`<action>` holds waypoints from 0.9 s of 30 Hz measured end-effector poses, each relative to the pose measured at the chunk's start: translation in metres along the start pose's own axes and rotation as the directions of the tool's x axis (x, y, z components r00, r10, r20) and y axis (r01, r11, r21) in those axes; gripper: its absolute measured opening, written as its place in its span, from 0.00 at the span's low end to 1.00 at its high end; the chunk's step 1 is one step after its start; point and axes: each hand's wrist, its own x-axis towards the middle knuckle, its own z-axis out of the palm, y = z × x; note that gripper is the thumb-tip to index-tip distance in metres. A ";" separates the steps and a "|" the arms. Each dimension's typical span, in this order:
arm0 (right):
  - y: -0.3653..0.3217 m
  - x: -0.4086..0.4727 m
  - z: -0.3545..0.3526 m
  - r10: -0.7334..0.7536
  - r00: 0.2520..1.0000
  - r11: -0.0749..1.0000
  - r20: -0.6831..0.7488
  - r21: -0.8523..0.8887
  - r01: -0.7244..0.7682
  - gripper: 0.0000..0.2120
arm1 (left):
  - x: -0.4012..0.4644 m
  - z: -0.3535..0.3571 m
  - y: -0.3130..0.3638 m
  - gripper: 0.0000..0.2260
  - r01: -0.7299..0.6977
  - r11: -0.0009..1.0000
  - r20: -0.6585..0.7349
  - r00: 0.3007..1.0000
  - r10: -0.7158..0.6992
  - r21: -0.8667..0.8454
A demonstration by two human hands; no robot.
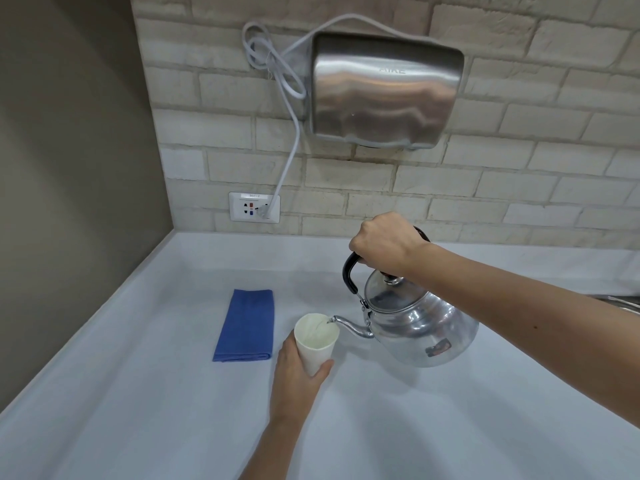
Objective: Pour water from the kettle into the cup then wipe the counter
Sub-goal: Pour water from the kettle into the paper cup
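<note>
Your right hand (384, 240) fisted around the handle of the tilted kettle (415, 323), spout over the cup (316, 341), your left hand (298, 372) wrapped round the cup on the counter (138, 393), folded blue cloth (246, 325) just left.

We see a pale, smooth counter (138, 393) running into a corner, where it meets a light brick wall at the back and a plain grey-brown wall on the left. A folded blue cloth (245, 325) lies flat on it, its long side running away from us, well clear of both walls. To the right of the cloth a white cup (317, 342) appears to rest on the surface, though its base is hidden.
</note>
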 end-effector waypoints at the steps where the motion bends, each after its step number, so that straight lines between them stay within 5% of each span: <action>1: 0.000 0.001 0.000 -0.001 1.000 1.000 -0.008 -0.001 0.001 0.13 | 0.000 0.000 0.000 0.34 0.001 1.000 0.000 1.000 -0.001 0.001; 5: 0.002 0.002 0.000 -0.006 1.000 1.000 -0.017 -0.015 0.005 0.20 | -0.001 0.000 -0.001 0.34 0.001 1.000 -0.006 1.000 -0.001 0.005; 10: 0.002 0.001 -0.001 -0.008 1.000 1.000 -0.016 -0.010 0.008 0.12 | 0.000 0.000 -0.001 0.34 -0.003 1.000 -0.002 1.000 0.003 0.003; 27: 0.001 0.002 0.000 -0.027 0.999 1.000 -0.044 0.004 0.027 0.21 | 0.000 0.001 -0.001 0.34 -0.007 1.000 -0.004 1.000 0.007 -0.019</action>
